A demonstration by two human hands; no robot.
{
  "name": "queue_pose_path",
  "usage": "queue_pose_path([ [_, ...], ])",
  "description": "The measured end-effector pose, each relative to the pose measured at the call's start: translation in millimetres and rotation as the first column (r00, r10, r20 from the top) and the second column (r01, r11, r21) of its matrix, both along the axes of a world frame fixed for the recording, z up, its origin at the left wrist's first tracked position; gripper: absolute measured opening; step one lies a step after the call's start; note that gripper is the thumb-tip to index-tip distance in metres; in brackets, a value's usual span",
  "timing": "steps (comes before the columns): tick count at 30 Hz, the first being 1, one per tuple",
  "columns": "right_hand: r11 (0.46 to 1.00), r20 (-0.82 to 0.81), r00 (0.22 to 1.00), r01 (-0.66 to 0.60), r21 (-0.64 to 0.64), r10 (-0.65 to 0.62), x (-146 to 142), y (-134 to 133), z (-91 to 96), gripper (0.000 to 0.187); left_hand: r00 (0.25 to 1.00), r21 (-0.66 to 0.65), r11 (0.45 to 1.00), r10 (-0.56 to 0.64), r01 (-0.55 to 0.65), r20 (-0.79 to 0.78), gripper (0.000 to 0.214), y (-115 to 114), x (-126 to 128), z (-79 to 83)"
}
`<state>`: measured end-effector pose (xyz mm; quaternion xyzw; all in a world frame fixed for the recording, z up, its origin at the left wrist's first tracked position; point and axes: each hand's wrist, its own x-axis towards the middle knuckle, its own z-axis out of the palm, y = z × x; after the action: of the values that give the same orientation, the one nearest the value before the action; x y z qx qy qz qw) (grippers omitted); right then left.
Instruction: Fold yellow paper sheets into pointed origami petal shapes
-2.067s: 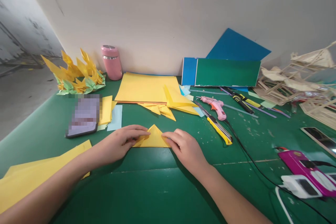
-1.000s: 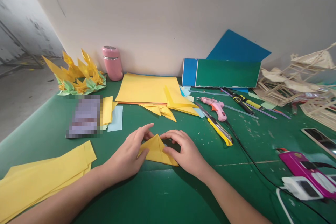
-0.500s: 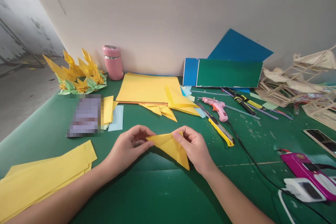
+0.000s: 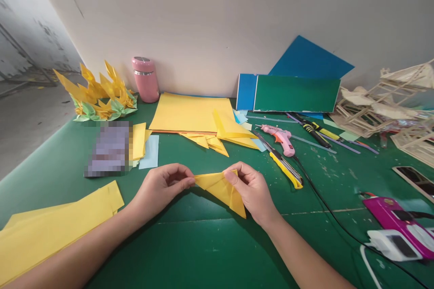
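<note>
Between my hands is a folded piece of yellow paper (image 4: 220,189), roughly triangular with creases across it, held just over the green table (image 4: 190,253). My left hand (image 4: 166,187) pinches its left tip between thumb and fingers. On the opposite side, my right hand (image 4: 249,192) grips the upper right corner, thumb on the near face and fingers behind. One point of the paper hangs down below the right thumb. Further back lie several small folded yellow pieces (image 4: 217,144), in front of a stack of large yellow sheets (image 4: 190,110).
Yellow sheets (image 4: 61,226) lie beneath my left forearm. To the right are a yellow utility knife (image 4: 286,169), a pink glue gun (image 4: 280,137) with its cord, and a magenta power strip (image 4: 396,221). A pink flask (image 4: 146,81) and an orange paper model (image 4: 101,95) stand at the back left.
My left hand's pinch has shifted slightly right and closed at the paper's left tip. My right hand keeps nearly the same hold, and the view has moved a little.
</note>
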<state>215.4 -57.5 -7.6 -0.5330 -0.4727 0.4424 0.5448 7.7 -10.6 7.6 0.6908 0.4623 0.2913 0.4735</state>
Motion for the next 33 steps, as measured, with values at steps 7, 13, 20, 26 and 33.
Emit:
queue_pose_path([
  [7,0.999,0.146,0.989,-0.012,0.034,0.007,-1.6,-2.2,2.0,0.028,0.95,0.231,0.955,-0.113,0.184,-0.29,0.022,4.6,-4.0,6.6],
  [13,1.0,0.088,0.996,-0.009,0.015,0.007,-1.1,-1.9,1.8,0.027,0.989,0.01,0.993,-0.112,0.114,-0.092,0.024,0.9,-0.1,5.7],
  [20,1.0,-0.018,1.0,0.015,-0.003,-0.015,2.3,0.2,0.4,0.035,0.971,-0.337,0.939,0.018,0.066,0.24,0.041,-1.7,7.7,5.5],
  [26,1.0,-0.021,1.0,-0.001,-0.009,0.001,1.7,-0.6,-1.2,0.036,0.98,-0.37,0.927,0.019,0.057,0.197,0.04,-5.5,9.1,6.9],
  [33,1.0,0.011,1.0,-0.015,-0.014,0.015,3.1,-0.3,-1.8,0.037,0.982,-0.336,0.939,-0.011,0.075,0.188,0.039,-5.0,5.8,10.1],
])
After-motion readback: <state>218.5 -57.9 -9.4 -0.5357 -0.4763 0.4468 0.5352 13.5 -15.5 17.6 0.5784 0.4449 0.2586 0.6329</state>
